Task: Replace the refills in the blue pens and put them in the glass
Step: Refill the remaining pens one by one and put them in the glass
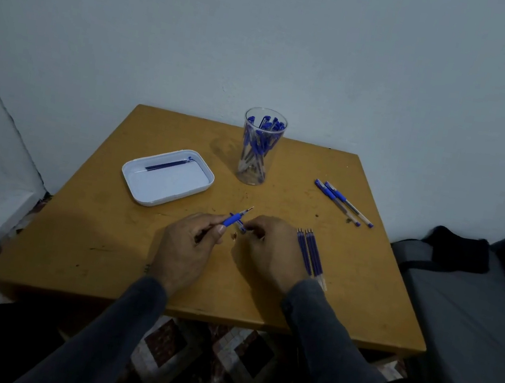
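Pinching a blue pen (235, 220) above the surface (105, 244), the left hand (185, 247) has its grip closed on the barrel; the right hand (268, 249) pinches a small blue piece, mostly hidden. Glass (261, 146) stands beyond.

Both forearms, in dark sleeves, reach forward over the near edge of the table (358, 305) and converge toward its middle. The left hand (185, 247) lies knuckles up, its thumb and fingers pinching a blue pen (235, 219) whose tip points away toward the table's far side. The right hand (272, 248), just beside it, curls its fingers around a small blue piece (243, 229) near the pen's grip.
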`<action>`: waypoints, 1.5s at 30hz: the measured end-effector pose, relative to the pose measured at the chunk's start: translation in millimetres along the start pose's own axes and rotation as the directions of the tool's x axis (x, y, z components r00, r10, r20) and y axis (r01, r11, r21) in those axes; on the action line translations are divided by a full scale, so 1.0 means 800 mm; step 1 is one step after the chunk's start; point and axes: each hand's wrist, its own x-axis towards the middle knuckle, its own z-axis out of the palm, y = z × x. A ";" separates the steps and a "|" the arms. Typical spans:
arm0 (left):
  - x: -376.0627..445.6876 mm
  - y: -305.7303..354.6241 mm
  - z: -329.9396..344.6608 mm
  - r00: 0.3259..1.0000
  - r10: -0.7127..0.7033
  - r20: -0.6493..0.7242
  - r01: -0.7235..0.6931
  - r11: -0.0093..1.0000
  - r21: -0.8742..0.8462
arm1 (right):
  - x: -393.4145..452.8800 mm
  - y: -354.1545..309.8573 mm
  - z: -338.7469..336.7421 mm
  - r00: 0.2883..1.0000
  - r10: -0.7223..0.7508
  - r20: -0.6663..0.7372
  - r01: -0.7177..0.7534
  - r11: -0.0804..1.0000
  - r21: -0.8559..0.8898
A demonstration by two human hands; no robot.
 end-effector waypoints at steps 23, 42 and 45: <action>0.000 -0.002 0.001 0.999 0.024 0.034 -0.025 0.999 0.029 | -0.003 0.006 -0.039 0.993 0.114 -0.007 -0.077 0.712 0.698; -0.002 -0.007 0.000 0.995 0.065 0.081 -0.067 0.998 0.020 | 0.001 0.011 -0.035 0.999 0.000 0.042 -0.019 0.889 0.457; -0.002 -0.007 0.000 0.993 0.081 0.081 -0.083 0.996 0.022 | 0.003 0.012 -0.034 1.000 0.015 -0.011 -0.010 0.936 0.352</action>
